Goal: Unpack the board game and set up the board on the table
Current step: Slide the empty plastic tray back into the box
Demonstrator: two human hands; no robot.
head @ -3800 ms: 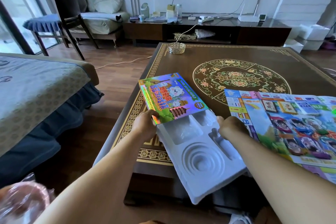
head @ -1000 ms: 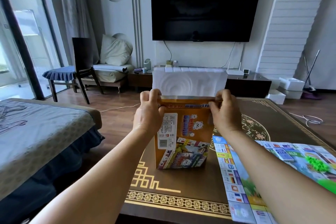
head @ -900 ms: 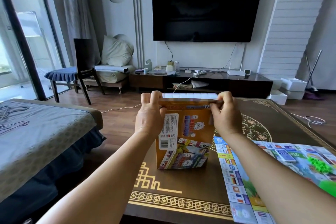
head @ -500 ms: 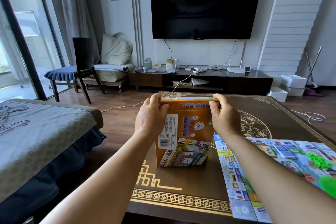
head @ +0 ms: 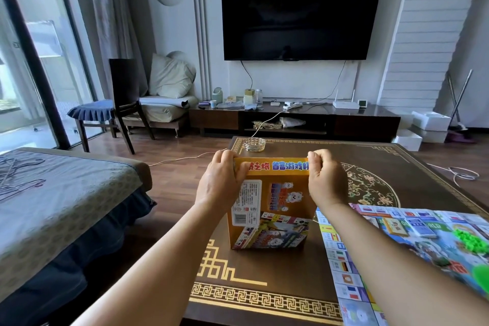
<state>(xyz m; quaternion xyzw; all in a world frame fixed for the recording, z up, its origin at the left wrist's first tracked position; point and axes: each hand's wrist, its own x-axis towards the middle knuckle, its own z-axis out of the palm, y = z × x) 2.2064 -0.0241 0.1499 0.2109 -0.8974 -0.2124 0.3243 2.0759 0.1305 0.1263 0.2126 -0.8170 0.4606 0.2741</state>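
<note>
Left hand (head: 222,182) and right hand (head: 326,180) grip the upright game box (head: 270,204) — top flap closed, contents hidden

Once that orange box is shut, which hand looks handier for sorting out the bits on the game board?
Probably the right hand. Both hands grip the top of the upright box, but the game board lies open on the right hand's side, beside the box on the table. The left hand would have to cross over.

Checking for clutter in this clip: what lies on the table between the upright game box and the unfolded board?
Head view: only a narrow strip of bare dark table separates the game box from the board; nothing lies there.
</note>
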